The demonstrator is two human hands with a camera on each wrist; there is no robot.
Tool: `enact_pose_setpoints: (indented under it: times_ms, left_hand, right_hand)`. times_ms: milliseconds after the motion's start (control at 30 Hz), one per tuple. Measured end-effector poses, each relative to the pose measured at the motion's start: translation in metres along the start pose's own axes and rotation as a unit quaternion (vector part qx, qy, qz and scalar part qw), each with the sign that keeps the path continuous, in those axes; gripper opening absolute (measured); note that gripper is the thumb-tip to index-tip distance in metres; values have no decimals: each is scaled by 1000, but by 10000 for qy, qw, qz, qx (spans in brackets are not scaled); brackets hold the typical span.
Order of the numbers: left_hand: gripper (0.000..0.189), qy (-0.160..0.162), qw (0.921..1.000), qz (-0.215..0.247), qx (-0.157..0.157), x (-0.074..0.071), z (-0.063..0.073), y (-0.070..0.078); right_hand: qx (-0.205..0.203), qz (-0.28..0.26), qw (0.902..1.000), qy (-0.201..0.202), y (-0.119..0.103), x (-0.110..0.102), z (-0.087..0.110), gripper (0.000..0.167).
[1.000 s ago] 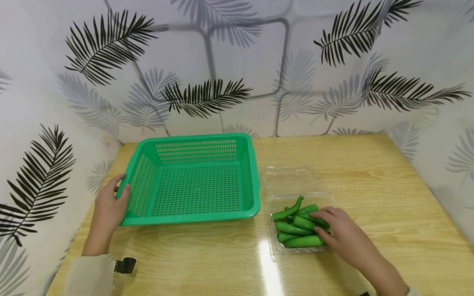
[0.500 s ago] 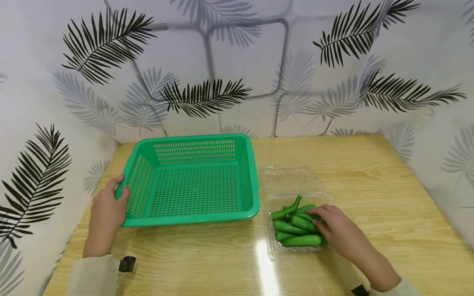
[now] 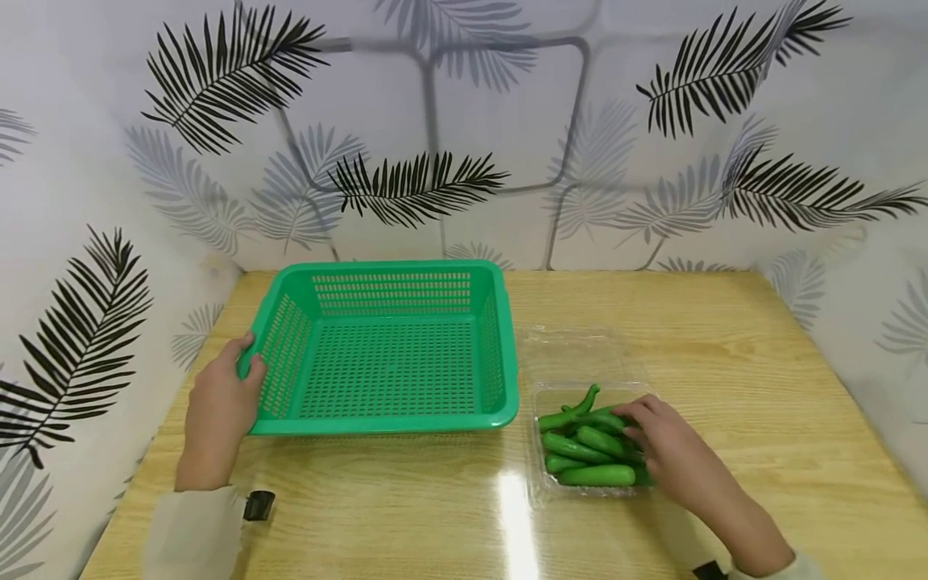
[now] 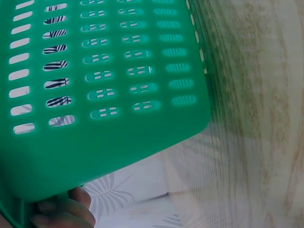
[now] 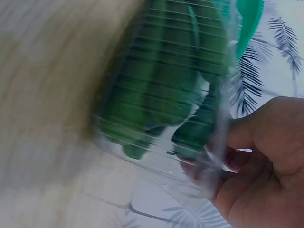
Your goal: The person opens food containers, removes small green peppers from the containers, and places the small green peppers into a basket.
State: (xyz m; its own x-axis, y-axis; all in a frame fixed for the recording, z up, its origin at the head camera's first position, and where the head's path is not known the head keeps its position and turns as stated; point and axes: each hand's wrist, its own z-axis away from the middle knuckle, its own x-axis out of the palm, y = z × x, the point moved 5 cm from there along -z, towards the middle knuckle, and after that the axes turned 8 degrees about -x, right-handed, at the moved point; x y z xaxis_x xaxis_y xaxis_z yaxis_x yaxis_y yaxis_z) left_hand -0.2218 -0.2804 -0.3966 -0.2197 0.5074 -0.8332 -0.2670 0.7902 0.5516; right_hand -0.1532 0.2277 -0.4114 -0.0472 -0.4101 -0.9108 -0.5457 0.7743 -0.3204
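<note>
My left hand (image 3: 221,395) grips the left rim of a green plastic basket (image 3: 387,424), thumb inside and fingers outside. In the left wrist view, curled fingers (image 4: 69,213) show under the rim beside the slotted wall. To the basket's right, a hinged clear plastic box (image 3: 535,475) holds several green chili peppers (image 3: 594,475). My right hand (image 3: 677,451) reaches over the box's right side, its fingertips pinching at the ends of the peppers. Through the clear wall in the right wrist view, fingers (image 5: 202,166) meet the tip of a dark green chili pepper (image 5: 190,137).
The box's clear lid (image 3: 576,354) lies folded back towards the wall. Beneath everything is a light wood-grain table (image 3: 391,507). A wall with a leaf print (image 3: 493,121) borders the table at the back and both sides.
My right thumb and fingers have drawn closer together at the right ends of the peppers. The left hand keeps its grip on the basket; the head view has shifted slightly.
</note>
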Motion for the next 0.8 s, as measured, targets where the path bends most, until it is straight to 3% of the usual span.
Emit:
enact_pose_setpoints:
  times_ms: [133,367,567,800]
  left_hand:
    - [49,-39,10000,-35,-29,0,0,1]
    - [50,-115,9999,39,-90,1,1,2]
    - [49,-36,10000,37,-69,-1,1,1]
    - [48,-3,10000,4,-83,-1,0,1]
  right_hand:
    - [-76,-79,9995,297,-7,-15,0,28]
    - [-639,-175,9950,743,-29,-37,-15,33]
    - [-1119,-442,9905,671,-58,-42,-47,31]
    - [-1549,-698,9848,375,-89,-33,-84,24]
